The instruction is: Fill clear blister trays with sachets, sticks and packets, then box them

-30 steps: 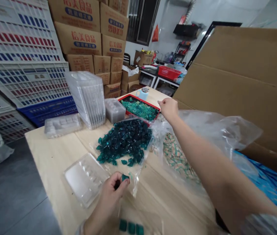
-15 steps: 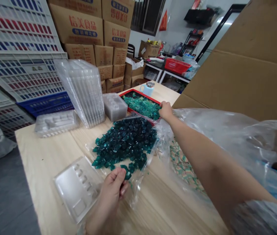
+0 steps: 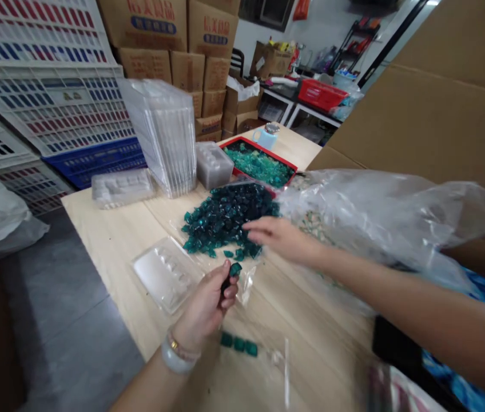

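My left hand (image 3: 214, 294) is closed, and a dark green, gem-shaped translucent piece (image 3: 235, 269) shows between thumb and fingertips. Something dark, possibly more pieces, sits within its curled fingers. My right hand (image 3: 279, 237) stretches its fingers over the right side of a pile of such green pieces (image 3: 221, 217), with nothing visible in them. The pile lies on clear plastic film. Left of my left hand is a clear molded tray (image 3: 163, 272). Nearer to me, several green pieces (image 3: 239, 344) sit in a row in another clear tray (image 3: 286, 372).
Behind the pile, a red-rimmed black tray (image 3: 263, 160) holds lighter green bits, with a light blue mug (image 3: 267, 137) beyond. Stacked clear trays (image 3: 160, 137) stand at the back left. Crumpled plastic (image 3: 380, 212) and a tall cardboard sheet (image 3: 448, 120) are at the right.
My right hand has left the red-rimmed tray and come back to the pile. The camera view has shifted, bringing the row of green pieces into sight near me. My left hand stays closed.
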A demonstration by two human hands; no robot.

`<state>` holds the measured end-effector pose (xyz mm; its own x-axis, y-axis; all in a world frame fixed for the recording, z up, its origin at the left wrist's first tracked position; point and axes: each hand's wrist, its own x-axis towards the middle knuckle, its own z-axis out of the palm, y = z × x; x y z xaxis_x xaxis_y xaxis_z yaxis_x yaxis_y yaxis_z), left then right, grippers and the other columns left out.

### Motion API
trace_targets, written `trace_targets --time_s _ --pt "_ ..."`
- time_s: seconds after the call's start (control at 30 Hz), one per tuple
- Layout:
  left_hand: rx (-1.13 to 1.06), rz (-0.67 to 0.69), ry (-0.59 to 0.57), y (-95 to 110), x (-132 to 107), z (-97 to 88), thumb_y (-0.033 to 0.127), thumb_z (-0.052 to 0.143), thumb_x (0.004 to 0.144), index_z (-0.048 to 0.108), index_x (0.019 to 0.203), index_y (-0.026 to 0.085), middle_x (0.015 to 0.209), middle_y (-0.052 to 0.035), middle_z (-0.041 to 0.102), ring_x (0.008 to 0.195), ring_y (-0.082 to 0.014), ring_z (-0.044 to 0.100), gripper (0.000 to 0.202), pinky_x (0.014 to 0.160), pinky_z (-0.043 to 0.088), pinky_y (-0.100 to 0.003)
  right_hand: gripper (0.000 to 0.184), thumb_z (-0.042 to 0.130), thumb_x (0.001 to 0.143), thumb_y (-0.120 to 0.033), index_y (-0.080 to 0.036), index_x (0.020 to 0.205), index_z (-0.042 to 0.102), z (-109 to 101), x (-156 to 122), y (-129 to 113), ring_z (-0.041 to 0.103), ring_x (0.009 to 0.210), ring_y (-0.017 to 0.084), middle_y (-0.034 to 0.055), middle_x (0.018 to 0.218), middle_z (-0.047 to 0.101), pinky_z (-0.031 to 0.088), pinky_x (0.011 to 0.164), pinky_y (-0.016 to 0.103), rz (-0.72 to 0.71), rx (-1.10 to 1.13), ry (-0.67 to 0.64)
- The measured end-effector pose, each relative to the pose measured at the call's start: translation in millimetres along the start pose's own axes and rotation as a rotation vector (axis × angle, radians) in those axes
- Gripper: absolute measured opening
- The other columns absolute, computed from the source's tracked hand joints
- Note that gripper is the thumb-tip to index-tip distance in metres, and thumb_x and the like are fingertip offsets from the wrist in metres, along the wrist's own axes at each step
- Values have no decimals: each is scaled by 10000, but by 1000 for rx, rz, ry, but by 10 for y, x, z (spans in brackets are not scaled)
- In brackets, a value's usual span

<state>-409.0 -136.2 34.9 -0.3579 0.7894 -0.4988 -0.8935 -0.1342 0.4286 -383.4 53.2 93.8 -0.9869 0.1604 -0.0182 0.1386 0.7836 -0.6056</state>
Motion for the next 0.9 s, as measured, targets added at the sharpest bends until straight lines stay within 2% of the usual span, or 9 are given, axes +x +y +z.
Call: trace_targets --time_s 0.07,0.17,0.23,0.33,0.43,0.5,0.67,0.8,0.9 --pt "78 -48 -50 -92 -94 23 380 622 701 444 726 133 581 54 402 397 11 279 306 334 141 -101 169 489 787 -286 -226 791 647 225 -484 -291 566 679 133 2 721 625 432 626 241 -52 142 -112" --pt "168 -140 -119 -272 -247 11 407 596 705 467 716 126 565 53 408 401 0 289 309 340 164 -113 163 481 800 -245 -234 835 639 443 -1090 -514 564 662 124 3 766 633 422 583 233 96 191 -76" --pt "205 -88 -91 -389 -350 -63 375 561 726 489 740 126 628 29 458 472 -24 387 260 389 275 -127 158 478 808 -239 -229 829 634 585 -1407 -523 559 665 133 12 753 627 420 589 245 186 109 -27" --pt "374 66 13 -537 -464 -264 209 537 703 524 837 133 762 -7 534 671 -78 513 155 605 424 -199 170 462 819 -206 -205 805 632 894 -1743 -423 556 716 159 42 751 611 434 641 277 240 -85 -16" --pt "731 196 -27 -661 -495 -470 140 518 688 548 904 138 866 -41 585 822 -130 544 218 805 419 -294 185 450 821 -159 -173 817 634 1228 -1900 -309 550 774 179 75 795 609 441 687 299 271 -250 -19" --pt "887 310 -68 -729 -477 -560 158 525 704 534 938 145 913 -57 598 881 -150 547 235 860 402 -331 182 454 823 -160 -163 841 635 1372 -1934 -258 544 790 183 83 815 610 436 702 303 290 -333 2" --pt "919 388 -2 -833 -436 -592 232 621 659 506 866 148 783 -28 604 726 -139 589 251 693 465 -273 156 532 786 -205 -175 901 632 1420 -1982 -263 525 843 221 83 863 609 408 743 365 306 -411 95" --pt "836 292 18 -913 -506 -474 280 664 617 544 768 136 607 22 567 499 -83 515 240 477 411 -196 267 497 807 -212 -153 1060 555 1436 -2057 -467 515 906 214 107 962 578 422 783 374 274 -127 361" --pt "644 126 4 -1001 -602 -349 317 661 630 555 711 125 565 32 559 467 -65 498 234 433 396 -166 174 484 813 -222 -168 952 573 1513 -2124 -628 540 763 149 61 841 561 467 677 283 239 201 502"
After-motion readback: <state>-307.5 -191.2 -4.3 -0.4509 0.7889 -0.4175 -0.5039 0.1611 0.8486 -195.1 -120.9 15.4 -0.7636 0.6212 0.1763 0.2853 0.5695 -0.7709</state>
